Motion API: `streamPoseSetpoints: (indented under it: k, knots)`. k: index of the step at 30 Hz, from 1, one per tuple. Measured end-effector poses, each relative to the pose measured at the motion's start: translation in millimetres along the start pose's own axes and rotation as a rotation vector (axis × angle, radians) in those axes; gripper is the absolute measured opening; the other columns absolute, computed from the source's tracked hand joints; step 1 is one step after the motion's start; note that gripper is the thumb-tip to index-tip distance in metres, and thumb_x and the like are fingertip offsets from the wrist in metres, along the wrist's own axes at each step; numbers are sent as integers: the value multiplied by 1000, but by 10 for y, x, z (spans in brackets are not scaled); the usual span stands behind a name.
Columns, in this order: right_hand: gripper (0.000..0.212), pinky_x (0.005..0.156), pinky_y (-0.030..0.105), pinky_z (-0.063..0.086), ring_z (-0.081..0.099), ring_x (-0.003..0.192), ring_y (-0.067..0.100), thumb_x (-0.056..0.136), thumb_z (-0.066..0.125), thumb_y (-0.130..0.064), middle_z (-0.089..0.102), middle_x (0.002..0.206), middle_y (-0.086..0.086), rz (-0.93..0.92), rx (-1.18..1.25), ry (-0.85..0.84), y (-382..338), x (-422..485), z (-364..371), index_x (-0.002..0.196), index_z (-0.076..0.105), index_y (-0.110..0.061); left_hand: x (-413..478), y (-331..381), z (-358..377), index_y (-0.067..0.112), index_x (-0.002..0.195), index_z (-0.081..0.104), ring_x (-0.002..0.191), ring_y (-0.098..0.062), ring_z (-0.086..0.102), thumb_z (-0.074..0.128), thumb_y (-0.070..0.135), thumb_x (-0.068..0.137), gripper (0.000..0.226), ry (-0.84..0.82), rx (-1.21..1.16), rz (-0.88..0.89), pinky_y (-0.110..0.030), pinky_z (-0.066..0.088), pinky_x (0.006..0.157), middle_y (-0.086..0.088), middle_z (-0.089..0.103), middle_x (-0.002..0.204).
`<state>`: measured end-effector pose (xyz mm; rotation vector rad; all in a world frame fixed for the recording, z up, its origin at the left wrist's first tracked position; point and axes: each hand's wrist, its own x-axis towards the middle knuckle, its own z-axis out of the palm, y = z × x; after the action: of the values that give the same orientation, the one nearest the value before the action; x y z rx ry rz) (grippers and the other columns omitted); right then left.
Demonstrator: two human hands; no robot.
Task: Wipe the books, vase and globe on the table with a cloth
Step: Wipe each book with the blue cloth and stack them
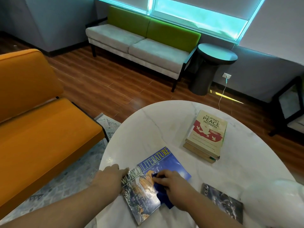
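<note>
A blue "World Literature" book (166, 162) lies flat near the front of the round white marble table (156, 125). My right hand (174, 183) presses a dark blue cloth (162, 193) onto its cover, fingers curled over the cloth. My left hand (110, 176) rests at the book's left edge, fingers fairly straight. A stack of books topped by "Filipino Peace Women" (207, 134) sits farther back on the right. A dark-covered book (222, 201) lies at the front right. A white rounded object (276, 199), possibly the vase, is blurred at the right edge. No globe is visible.
An orange sofa (37, 112) stands left of the table. A green-backed grey bench (139, 43) lines the far wall under the window. A dark round side table (212, 66) and a trailing white cable (222, 94) are behind the table. A patterned rug (79, 163) covers the floor.
</note>
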<state>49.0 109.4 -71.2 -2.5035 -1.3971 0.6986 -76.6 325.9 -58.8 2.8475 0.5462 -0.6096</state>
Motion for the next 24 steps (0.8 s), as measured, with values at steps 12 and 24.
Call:
streamPoseSetpoints:
  k: [12, 24]
  knots:
    - [48, 95, 16, 32, 45, 121, 20, 93, 42, 0, 46, 136, 2, 76, 19, 79, 129, 135, -156, 131, 58, -25, 8, -10, 32, 43, 149, 18, 115, -18, 47, 57, 47, 90, 71, 20, -16, 1, -32, 38, 84, 1, 45, 122]
    - [52, 105, 19, 31, 41, 126, 24, 95, 45, -7, 33, 145, -4, 110, -139, 17, 85, 367, -258, 145, 40, -21, 37, -32, 56, 42, 148, 20, 114, -20, 46, 60, 45, 88, 73, -10, -23, 0, -33, 36, 83, 0, 45, 123]
